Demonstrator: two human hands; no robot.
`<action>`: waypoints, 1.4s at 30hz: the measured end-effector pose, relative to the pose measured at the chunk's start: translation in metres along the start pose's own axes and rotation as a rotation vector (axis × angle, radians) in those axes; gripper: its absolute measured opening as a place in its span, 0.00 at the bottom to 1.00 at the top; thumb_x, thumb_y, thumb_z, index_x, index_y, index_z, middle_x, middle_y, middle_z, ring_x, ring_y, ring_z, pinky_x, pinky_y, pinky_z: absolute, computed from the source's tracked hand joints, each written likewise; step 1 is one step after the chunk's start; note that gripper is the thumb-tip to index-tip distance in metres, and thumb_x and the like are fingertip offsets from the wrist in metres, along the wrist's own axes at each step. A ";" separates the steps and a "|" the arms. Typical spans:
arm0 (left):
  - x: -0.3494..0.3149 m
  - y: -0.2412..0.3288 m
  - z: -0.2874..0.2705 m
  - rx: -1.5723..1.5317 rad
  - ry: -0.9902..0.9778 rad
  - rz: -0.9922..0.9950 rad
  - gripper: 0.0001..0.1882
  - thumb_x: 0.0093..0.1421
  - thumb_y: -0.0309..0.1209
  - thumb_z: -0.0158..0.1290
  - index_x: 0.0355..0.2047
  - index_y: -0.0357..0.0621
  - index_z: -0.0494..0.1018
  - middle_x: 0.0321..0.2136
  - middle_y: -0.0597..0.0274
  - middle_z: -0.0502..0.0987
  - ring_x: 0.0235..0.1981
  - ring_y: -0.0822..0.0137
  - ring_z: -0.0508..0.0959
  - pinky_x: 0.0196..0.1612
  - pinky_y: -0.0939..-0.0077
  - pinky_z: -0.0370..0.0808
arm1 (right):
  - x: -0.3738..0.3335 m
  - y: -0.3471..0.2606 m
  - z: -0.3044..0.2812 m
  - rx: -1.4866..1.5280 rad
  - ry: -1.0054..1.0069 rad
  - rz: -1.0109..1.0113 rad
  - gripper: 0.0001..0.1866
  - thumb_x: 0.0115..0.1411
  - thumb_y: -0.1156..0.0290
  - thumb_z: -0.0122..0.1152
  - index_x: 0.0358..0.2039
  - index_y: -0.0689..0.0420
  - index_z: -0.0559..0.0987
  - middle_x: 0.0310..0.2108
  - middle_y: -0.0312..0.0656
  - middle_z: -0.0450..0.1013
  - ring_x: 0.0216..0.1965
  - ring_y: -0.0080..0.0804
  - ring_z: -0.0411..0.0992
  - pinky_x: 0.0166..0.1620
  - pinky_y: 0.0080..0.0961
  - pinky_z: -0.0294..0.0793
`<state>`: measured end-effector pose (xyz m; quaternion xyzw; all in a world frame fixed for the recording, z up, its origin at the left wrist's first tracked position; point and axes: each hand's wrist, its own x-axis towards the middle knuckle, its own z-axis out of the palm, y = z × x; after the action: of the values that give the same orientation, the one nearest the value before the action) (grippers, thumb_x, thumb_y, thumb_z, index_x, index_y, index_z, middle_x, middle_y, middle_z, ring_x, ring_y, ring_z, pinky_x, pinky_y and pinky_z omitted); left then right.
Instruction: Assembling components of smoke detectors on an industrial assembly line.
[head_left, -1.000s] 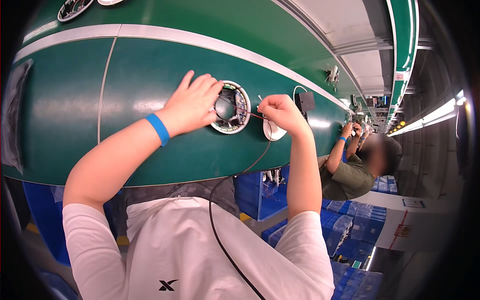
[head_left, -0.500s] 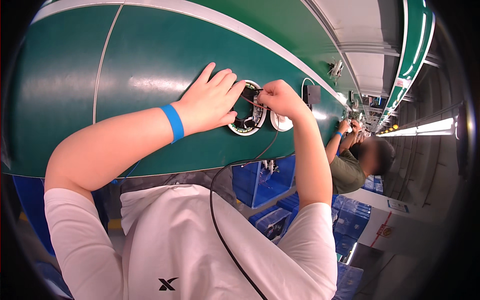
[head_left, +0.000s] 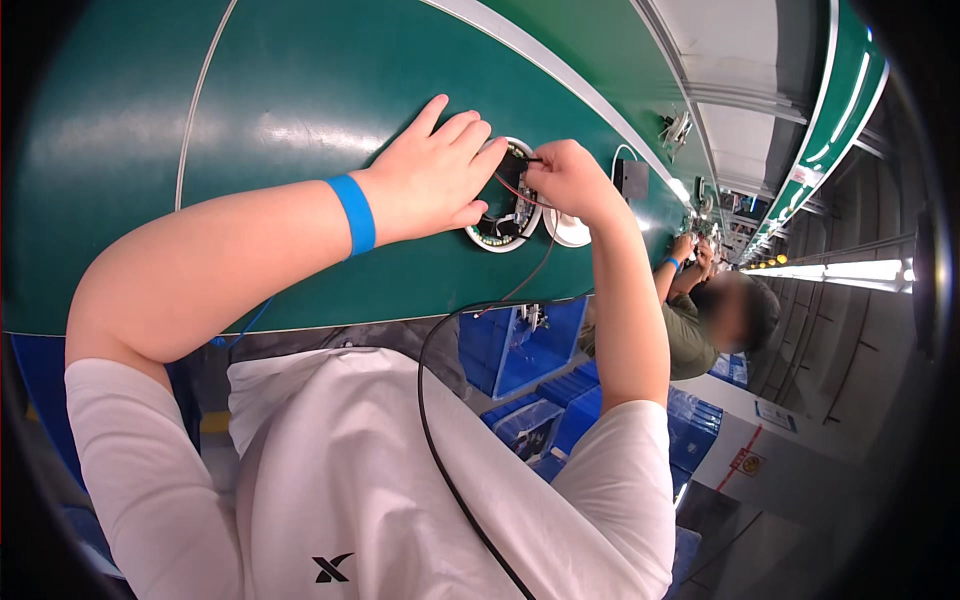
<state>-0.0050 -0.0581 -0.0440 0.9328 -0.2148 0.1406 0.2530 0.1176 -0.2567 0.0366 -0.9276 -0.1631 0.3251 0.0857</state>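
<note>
A round white-rimmed housing [head_left: 497, 247] lies on the green bench, with a ring of circuit board and a black middle inside it. My left hand [head_left: 428, 178] is open, fingers spread, with its fingertips and thumb against the housing's left side. Over the right side of the housing, my right hand [head_left: 572, 180] is closed in a pinch on a thin black wire [head_left: 536, 160]. A red wire [head_left: 512, 188] runs across the housing toward that hand. Partly under the right hand sits a round white part [head_left: 569, 231]; my fingers and wrist hide some of it.
A dark box with a white cable [head_left: 632, 178] stands on the bench to the right. A black cable [head_left: 440, 440] hangs across my shirt up to the bench edge. Below are blue bins [head_left: 500, 355]. Farther right, a co-worker [head_left: 690, 330] works at the same bench.
The view has shifted a little, so the bench and both hands appear higher. My right hand keeps its pinch on the wire, and my left hand stays on the housing.
</note>
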 end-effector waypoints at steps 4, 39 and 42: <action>-0.001 -0.002 0.000 -0.017 -0.010 -0.009 0.38 0.56 0.45 0.63 0.62 0.37 0.67 0.54 0.49 0.69 0.64 0.53 0.67 0.69 0.44 0.58 | 0.003 -0.001 -0.003 -0.019 -0.002 -0.053 0.10 0.53 0.74 0.61 0.20 0.67 0.74 0.15 0.35 0.66 0.20 0.20 0.62 0.24 0.27 0.63; 0.007 -0.015 0.000 -0.146 -0.006 -0.005 0.42 0.58 0.43 0.63 0.66 0.34 0.60 0.54 0.51 0.69 0.60 0.52 0.68 0.71 0.49 0.57 | -0.090 -0.009 0.040 -0.230 0.740 -0.885 0.16 0.48 0.84 0.67 0.40 0.63 0.80 0.38 0.46 0.77 0.40 0.46 0.76 0.43 0.39 0.77; 0.013 -0.018 -0.004 -0.327 -0.001 -0.094 0.41 0.59 0.41 0.62 0.67 0.33 0.60 0.53 0.48 0.70 0.59 0.49 0.70 0.69 0.51 0.59 | -0.054 -0.035 0.035 -0.132 0.830 -0.782 0.12 0.53 0.81 0.66 0.40 0.64 0.80 0.38 0.49 0.78 0.40 0.49 0.77 0.43 0.42 0.77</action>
<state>0.0142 -0.0463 -0.0436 0.8883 -0.1910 0.0913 0.4076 0.0471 -0.2419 0.0497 -0.8514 -0.4669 -0.1332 0.1985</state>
